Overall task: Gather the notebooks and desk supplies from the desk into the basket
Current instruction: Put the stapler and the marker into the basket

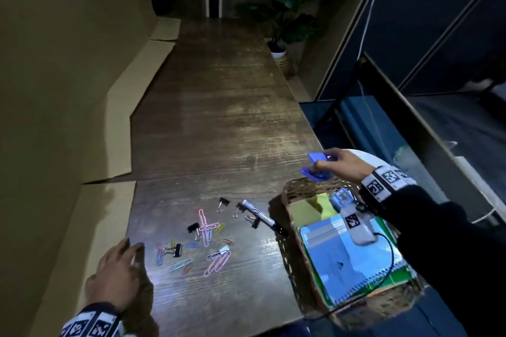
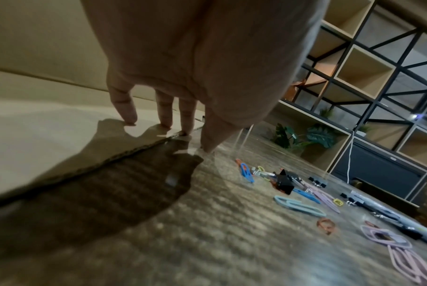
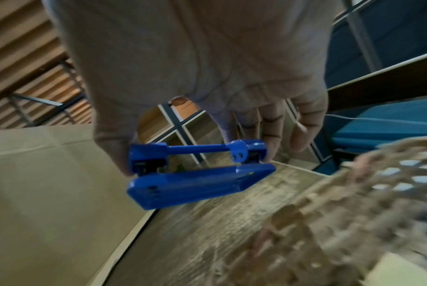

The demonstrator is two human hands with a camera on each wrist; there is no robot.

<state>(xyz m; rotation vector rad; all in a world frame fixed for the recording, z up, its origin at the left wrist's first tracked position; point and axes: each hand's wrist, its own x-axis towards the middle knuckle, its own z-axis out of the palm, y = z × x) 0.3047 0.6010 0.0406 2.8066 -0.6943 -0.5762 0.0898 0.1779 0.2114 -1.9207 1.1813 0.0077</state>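
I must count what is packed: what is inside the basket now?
Inside the basket: a blue spiral notebook on a green one, and yellow paper. Anything under them is covered.

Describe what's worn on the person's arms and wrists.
Both hands are bare. The right arm wears a dark sleeve; a white wristband printed with black square markers circles the wrist, with a grey camera unit and black cable below it. The left wrist's marker band matches.
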